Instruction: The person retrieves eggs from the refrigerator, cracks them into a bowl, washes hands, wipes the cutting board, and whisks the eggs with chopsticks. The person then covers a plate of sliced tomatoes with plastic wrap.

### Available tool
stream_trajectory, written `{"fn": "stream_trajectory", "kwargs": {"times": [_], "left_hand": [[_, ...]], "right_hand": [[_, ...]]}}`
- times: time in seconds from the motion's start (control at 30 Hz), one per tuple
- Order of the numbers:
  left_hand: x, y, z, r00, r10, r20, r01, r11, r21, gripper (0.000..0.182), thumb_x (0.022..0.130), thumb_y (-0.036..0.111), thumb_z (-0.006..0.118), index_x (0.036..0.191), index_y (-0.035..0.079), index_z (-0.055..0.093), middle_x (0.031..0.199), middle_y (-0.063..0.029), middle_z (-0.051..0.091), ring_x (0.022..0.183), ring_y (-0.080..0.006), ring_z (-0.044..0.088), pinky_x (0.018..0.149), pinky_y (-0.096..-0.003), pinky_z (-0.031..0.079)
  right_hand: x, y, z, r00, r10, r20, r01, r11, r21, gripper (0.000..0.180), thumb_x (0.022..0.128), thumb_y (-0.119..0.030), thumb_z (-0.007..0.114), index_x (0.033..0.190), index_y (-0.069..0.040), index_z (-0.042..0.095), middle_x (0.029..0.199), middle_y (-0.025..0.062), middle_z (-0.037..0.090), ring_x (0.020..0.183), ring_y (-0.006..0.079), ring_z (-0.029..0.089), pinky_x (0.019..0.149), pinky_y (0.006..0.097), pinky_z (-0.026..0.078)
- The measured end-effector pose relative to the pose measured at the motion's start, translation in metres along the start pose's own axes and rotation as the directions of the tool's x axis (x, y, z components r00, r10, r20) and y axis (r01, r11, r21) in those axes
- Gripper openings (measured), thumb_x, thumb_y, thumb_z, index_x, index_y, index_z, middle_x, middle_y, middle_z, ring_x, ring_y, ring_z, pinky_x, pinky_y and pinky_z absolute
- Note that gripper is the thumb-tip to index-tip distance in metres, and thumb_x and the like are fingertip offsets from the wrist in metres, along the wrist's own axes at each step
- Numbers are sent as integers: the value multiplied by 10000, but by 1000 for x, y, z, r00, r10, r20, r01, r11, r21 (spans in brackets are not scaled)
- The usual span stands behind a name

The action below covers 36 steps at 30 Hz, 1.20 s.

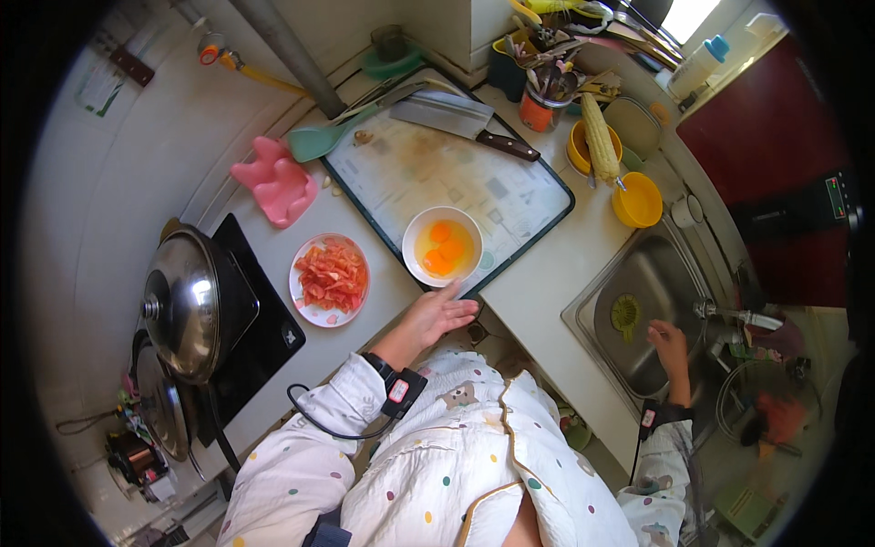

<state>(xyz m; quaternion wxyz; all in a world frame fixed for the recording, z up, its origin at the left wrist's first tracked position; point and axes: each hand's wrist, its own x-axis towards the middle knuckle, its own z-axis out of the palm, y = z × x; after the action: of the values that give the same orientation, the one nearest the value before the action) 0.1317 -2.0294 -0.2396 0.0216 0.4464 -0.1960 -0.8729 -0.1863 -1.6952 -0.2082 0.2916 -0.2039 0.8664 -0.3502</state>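
My left hand (439, 316) is empty, fingers apart, just below a white bowl (408, 256). The fingertips come close to its rim; I cannot tell whether they touch it. In the bowl lie several raw eggs (446, 247) with unbroken yolks. The bowl stands at the near corner of a cutting board (437, 164). Over the steel sink (660, 263), my right hand (670, 349) has its fingers curled, and whether anything is inside them is hidden. Left of the bowl, a patterned plate (329, 316) carries chopped tomato (332, 273).
A cleaver (451, 117) and a green spatula (321, 140) lie on the board. A lidded wok (184, 301) stands on the black cooktop (273, 349) at left. Corn (599, 140) rests across a yellow bowl (575, 154). The faucet (738, 314) reaches over the sink, near a green strainer (625, 316).
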Motion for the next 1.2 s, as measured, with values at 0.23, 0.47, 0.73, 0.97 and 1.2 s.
{"fn": "stream_trajectory", "kwargs": {"times": [0.23, 0.47, 0.73, 0.97, 1.2], "left_hand": [[11, 10, -5, 988, 105, -112, -111, 993, -46, 333, 895, 202, 347, 1045, -82, 437, 945, -223, 568, 851, -268, 584, 743, -356, 488], [31, 17, -12, 950, 271, -155, -262, 962, 75, 301, 843, 122, 368, 1028, -96, 465, 922, -227, 577, 818, -291, 594, 742, -356, 491], [72, 68, 12, 971, 239, -18, -233, 959, 161, 309, 821, 79, 387, 1060, -114, 419, 957, -242, 555, 865, -293, 585, 748, -332, 511], [103, 79, 32, 972, 235, -21, -229, 963, 145, 328, 836, 99, 349, 1064, -130, 404, 968, -260, 550, 869, -308, 587, 745, -335, 516], [114, 80, 24, 981, 190, -28, -187, 979, 83, 308, 844, 99, 357, 1065, -112, 399, 949, -252, 553, 854, -304, 587, 742, -342, 518]], "right_hand": [[-12, -19, 7, 1000, 5, 5, -4, 998, -67, 236, 788, -116, 567, 952, 53, 576, 780, 101, 622, 686, 137, 596, 631, 253, 453], [-19, -17, -38, 987, -47, -154, 38, 998, -55, 207, 806, -120, 537, 942, 29, 583, 767, 99, 621, 674, 144, 600, 628, 259, 456], [-58, -23, -144, 659, -139, -739, 17, 985, -170, 204, 792, -158, 576, 898, 16, 583, 721, 97, 598, 595, 157, 580, 578, 276, 438], [-57, -13, -201, 457, 58, -888, -79, 997, 24, 365, 729, -285, 652, 898, 31, 577, 778, 94, 593, 685, 144, 579, 588, 280, 431], [-50, 16, -210, 634, 324, -702, 158, 834, 528, 267, 728, -174, 613, 922, 7, 580, 812, 57, 587, 633, 118, 532, 553, 241, 384]]}}
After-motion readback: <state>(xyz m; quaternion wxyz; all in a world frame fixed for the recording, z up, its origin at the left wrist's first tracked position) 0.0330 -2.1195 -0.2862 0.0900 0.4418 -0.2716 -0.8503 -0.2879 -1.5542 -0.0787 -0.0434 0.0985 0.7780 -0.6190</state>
